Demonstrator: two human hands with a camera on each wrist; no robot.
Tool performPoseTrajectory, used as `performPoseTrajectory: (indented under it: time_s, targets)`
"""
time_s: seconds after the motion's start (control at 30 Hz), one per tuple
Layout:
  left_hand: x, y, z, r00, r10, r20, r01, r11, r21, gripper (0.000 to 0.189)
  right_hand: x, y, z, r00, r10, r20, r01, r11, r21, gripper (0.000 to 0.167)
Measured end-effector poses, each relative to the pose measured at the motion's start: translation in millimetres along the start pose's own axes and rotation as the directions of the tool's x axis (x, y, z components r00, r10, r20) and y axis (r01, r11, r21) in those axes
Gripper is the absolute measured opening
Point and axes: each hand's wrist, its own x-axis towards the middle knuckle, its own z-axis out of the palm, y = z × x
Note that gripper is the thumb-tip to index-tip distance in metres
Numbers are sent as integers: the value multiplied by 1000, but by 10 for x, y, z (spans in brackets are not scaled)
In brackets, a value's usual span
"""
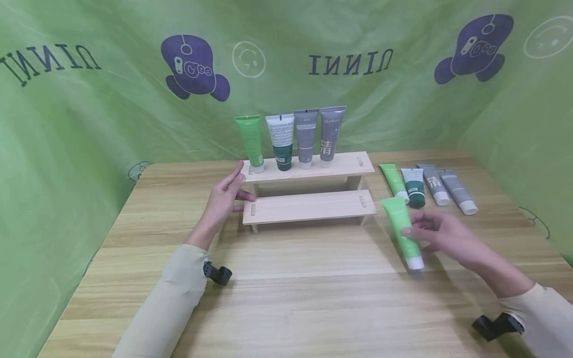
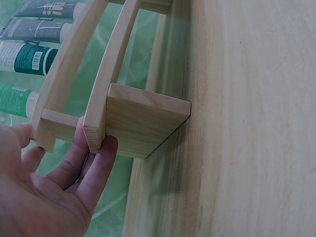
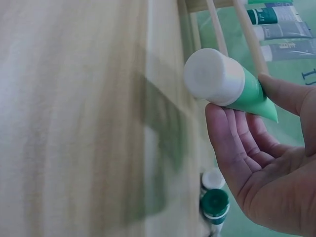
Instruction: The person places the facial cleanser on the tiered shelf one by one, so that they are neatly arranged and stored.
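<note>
My right hand (image 1: 440, 236) pinches a bright green squeeze tube (image 1: 400, 226) between thumb and fingers, its white cap pointing down toward me. In the right wrist view that white cap (image 3: 207, 76) faces the camera, off the table. With my left hand (image 1: 226, 194) I hold the left end of a two-tier wooden rack (image 1: 309, 206); in the left wrist view the fingers (image 2: 101, 168) lie about the ends of both boards. On the upper board stand, cap down, a green tube (image 1: 250, 141), a white and dark green tube (image 1: 282, 141) and two grey tubes (image 1: 330, 134).
Right of the rack, on the wooden table (image 1: 286, 308), lie another green tube (image 1: 393, 181), a white and green tube (image 1: 414, 184) and two grey tubes (image 1: 458, 191). A green printed cloth (image 1: 286, 89) hangs behind and at both sides.
</note>
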Motion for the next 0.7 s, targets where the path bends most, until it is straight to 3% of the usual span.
performPoseTrajectory:
  time_s: [0.27, 0.7]
  targets:
    - [5, 1, 6, 1000, -1, 8, 2, 1000, -14, 49, 33, -135, 1, 994, -105, -7, 105, 993, 53, 43]
    - [-9, 5, 5, 1000, 3, 8, -3, 1000, -14, 46, 188, -472, 6, 981, -175, -88, 182, 980, 78, 38]
